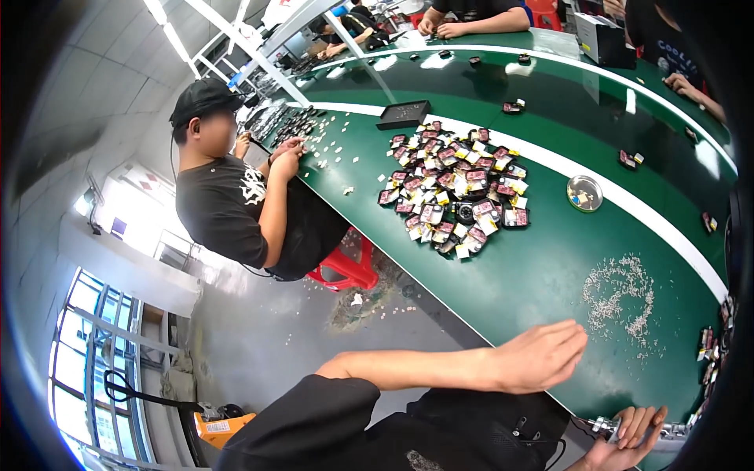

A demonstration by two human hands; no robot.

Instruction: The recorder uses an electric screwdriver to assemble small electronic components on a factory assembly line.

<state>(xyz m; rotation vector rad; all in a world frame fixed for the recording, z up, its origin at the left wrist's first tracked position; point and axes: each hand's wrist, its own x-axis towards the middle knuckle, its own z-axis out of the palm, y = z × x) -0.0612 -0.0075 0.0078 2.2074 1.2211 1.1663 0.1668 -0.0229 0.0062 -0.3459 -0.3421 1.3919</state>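
My left hand (542, 357) hovers at the near table edge, fingertips pinched together; whatever they hold, if anything, is hidden. Just beyond it, a ring of tiny silvery pieces (620, 298), possibly screws, is scattered on the green table (518, 290). At the lower right, my right hand (628, 436) has its fingers wrapped round a slim silver metal tool (603, 425), whose exact kind I cannot make out. Farther off lies a big heap of small black devices (455, 188) with reddish panels and white and yellow tabs.
A round tin (584, 193) and a black tray (404, 115) stand along the white strip. Small devices (628, 159) lie spaced along the darker green belt. More devices (711, 349) crowd the right edge. A co-worker (228, 180) sits at left on a red stool (349, 267).
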